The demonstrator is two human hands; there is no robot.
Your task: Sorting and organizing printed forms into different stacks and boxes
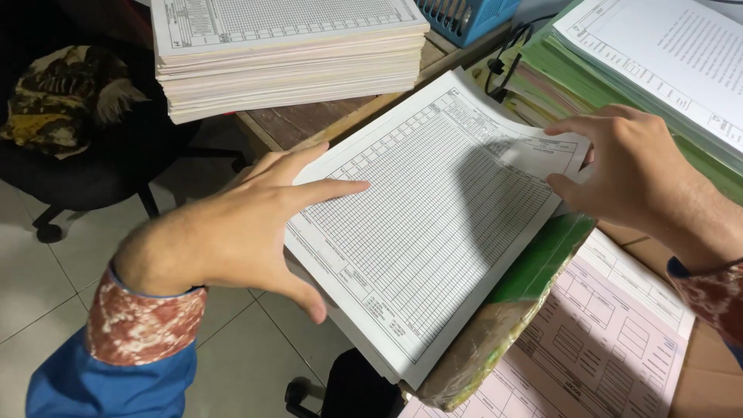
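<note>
A thick bundle of white gridded forms [433, 224] lies tilted in front of me, over the desk's edge. My left hand [248, 228] grips the bundle's left edge, fingers flat on top and thumb underneath. My right hand [635, 170] pinches the top sheet's upper right corner, which curls up slightly. Under the bundle sits a worn green folder [534, 271].
A tall stack of similar white forms [286, 54] rests on the wooden desk [302, 120] at the back. Green folders with white papers [619, 70] pile up at right. Pink forms [588, 356] lie below. A blue basket [464, 15] stands behind. A black chair [85, 155] stands on the tiled floor at left.
</note>
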